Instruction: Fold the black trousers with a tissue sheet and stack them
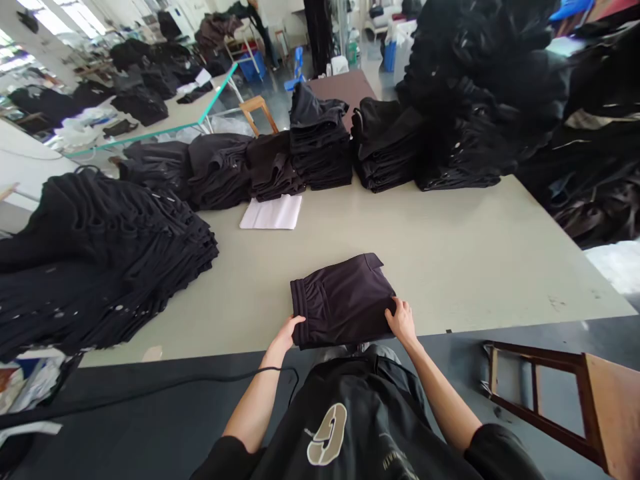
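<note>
A folded pair of black trousers [350,300] lies at the near edge of the pale table [440,253], its gathered elastic waistband to the left. My left hand [289,333] grips the waistband end at its lower left corner, thumb on top and the other fingers hidden beneath. At the opposite end, my right hand [401,319] holds the folded right edge, with its thumb over the cloth and fingers curled at the side. One corner of the fabric is turned over at the top right of the bundle.
A large heap of dark garments [100,247] covers the table's left end. Folded stacks [320,143] line the back edge, with white paper [271,213] before them. A tall dark pile [480,87] rises at back right. A wooden stool [550,393] lies at lower right; a black cable [200,380] crosses at left.
</note>
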Action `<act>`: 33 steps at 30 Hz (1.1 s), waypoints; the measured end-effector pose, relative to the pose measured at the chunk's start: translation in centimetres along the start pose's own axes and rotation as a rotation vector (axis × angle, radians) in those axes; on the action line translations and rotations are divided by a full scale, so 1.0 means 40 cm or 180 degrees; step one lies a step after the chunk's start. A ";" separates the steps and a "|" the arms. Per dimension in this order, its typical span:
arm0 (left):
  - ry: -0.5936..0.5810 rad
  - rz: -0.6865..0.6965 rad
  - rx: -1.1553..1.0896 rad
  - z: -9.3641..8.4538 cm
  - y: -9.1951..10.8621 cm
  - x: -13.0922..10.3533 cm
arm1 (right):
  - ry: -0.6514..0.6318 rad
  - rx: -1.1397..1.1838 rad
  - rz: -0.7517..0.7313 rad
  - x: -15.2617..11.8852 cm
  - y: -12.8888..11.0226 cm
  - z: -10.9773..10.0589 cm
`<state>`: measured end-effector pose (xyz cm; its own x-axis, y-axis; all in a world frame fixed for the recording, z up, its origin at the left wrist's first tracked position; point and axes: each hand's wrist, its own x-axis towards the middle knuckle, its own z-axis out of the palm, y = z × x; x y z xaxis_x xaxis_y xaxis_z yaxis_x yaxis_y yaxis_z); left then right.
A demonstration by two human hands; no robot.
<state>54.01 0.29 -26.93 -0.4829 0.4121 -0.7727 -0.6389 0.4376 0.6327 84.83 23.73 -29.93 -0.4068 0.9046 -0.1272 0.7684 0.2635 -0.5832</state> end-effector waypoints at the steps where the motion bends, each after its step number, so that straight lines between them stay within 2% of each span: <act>1: 0.0013 -0.0038 0.0042 -0.001 0.003 0.005 | 0.0038 0.0085 0.0064 -0.011 -0.001 0.005; 5: -0.0108 -0.0098 0.0070 0.002 0.020 0.024 | 0.0200 0.0660 0.0649 -0.024 -0.006 0.001; 8: -0.0208 -0.0162 -0.0031 0.011 0.032 0.041 | 0.0020 0.1149 0.1384 -0.014 0.005 -0.032; 12: -0.0402 -0.0095 -0.0067 0.041 0.053 0.068 | -0.0244 0.2181 0.1874 -0.028 0.037 -0.080; 15: -0.0482 -0.0034 -0.0060 0.076 0.076 0.087 | 0.0108 0.3016 0.2332 -0.058 0.050 -0.079; 19: -0.0515 -0.0112 0.0021 0.129 0.118 0.125 | 0.0863 0.4143 0.2529 -0.086 0.025 -0.022; 23: -0.0591 -0.0128 0.0272 0.196 0.177 0.184 | 0.1113 0.4702 0.2850 -0.063 -0.021 0.026; 26: -0.0744 -0.0110 0.0501 0.287 0.231 0.233 | 0.1303 0.4773 0.3247 0.006 -0.018 0.003; 28: -0.0872 -0.0047 0.0738 0.378 0.267 0.262 | 0.1495 0.4752 0.3407 0.073 0.013 -0.042; 30: -0.0929 0.0087 0.1010 0.491 0.300 0.291 | 0.1655 0.4732 0.3480 0.154 0.060 -0.100; 33: -0.0880 0.0401 0.1279 0.690 0.347 0.339 | 0.1840 0.4758 0.3474 0.300 0.150 -0.195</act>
<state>55.14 34.02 -27.19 -0.3300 0.6540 -0.6807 -0.2785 0.6215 0.7322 88.39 38.76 -28.70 0.3071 0.5219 -0.7958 -0.5653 -0.5727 -0.5937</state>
